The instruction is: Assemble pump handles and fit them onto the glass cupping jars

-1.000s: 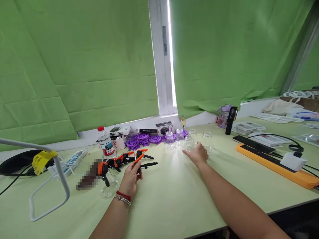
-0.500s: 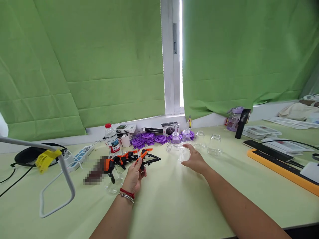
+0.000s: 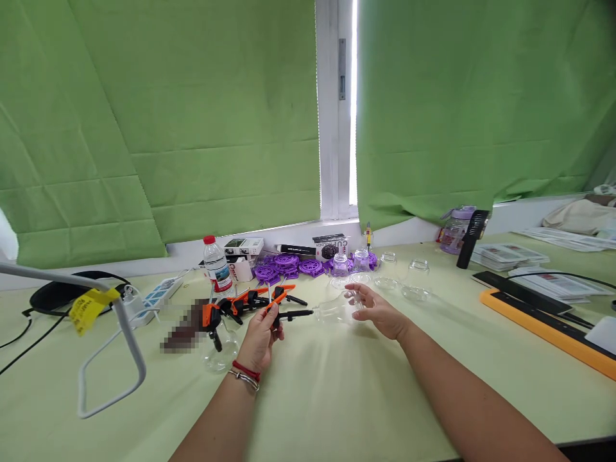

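Tool and vessel: the left hand (image 3: 258, 340) carries an orange-and-black tool (image 3: 275, 314), its grip pressed together on the tool body between thumb and fingers. A black rod (image 3: 296, 314) projects from this tool toward the right. The right hand (image 3: 380, 314) carries a clear vessel (image 3: 332, 312); its grip pinches the right-hand end, with the fingers on the far side and the thumb on the near side.

Governing relation: the vessel lies directly to the right of the left grip, in front of the rod tip. The long axis of the vessel runs roughly left to right, nearly in line with the rod. The narrower end appears to face the rod. The right hand is the nearer one and is in contact; the left reaches this end by the rod only.

Surroundings: further orange-and-black tools (image 3: 248, 300) lie just beyond the left hand. Other clear vessels (image 3: 418, 279) stand on the desk (image 3: 337, 398) beyond the right hand.

Visibility limits: the vessel outline is faint against the desk. Contact between rod tip and vessel cannot be confirmed, nor can contact between vessel and desk. The left fingers hide part of the tool body. Both forearms are cut off at the lower edge.
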Action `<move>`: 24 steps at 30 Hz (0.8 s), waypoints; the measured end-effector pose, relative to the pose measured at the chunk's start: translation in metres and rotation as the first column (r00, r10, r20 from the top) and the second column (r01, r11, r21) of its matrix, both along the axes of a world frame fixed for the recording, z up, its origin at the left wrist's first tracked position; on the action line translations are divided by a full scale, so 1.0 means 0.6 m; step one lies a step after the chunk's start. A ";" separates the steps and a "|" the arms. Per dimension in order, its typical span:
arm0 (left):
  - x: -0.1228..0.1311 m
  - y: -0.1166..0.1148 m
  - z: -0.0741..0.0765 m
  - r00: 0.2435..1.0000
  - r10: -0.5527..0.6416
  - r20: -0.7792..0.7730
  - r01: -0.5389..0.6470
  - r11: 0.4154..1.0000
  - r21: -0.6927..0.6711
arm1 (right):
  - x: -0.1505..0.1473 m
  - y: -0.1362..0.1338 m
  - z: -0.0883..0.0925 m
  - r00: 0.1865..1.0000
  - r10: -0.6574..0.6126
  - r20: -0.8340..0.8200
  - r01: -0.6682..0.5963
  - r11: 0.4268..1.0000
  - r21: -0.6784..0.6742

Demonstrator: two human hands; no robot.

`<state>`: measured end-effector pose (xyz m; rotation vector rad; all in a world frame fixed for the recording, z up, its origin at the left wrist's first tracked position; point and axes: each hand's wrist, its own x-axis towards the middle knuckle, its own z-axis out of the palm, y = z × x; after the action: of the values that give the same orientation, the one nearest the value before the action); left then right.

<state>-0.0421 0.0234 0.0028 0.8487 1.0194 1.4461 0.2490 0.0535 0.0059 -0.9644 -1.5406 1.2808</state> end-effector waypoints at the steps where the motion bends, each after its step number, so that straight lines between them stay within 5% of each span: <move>1: 0.001 0.000 0.000 1.000 -0.005 -0.005 0.005 1.000 0.002 | -0.002 -0.001 0.000 1.000 0.022 0.004 -0.022 1.000 0.001; 10: 0.014 -0.011 0.007 0.994 -0.111 -0.018 0.111 0.994 -0.014 | -0.029 -0.007 -0.011 0.991 0.118 -0.067 -0.120 0.992 -0.024; 24: 0.010 -0.005 0.002 0.997 -0.071 -0.033 0.070 0.998 -0.003 | -0.025 -0.010 -0.003 0.984 0.130 -0.119 -0.138 0.989 -0.057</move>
<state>-0.0363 0.0204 0.0040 0.9013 1.0060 1.3752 0.2342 0.0474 0.0044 -0.8232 -1.5028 1.4637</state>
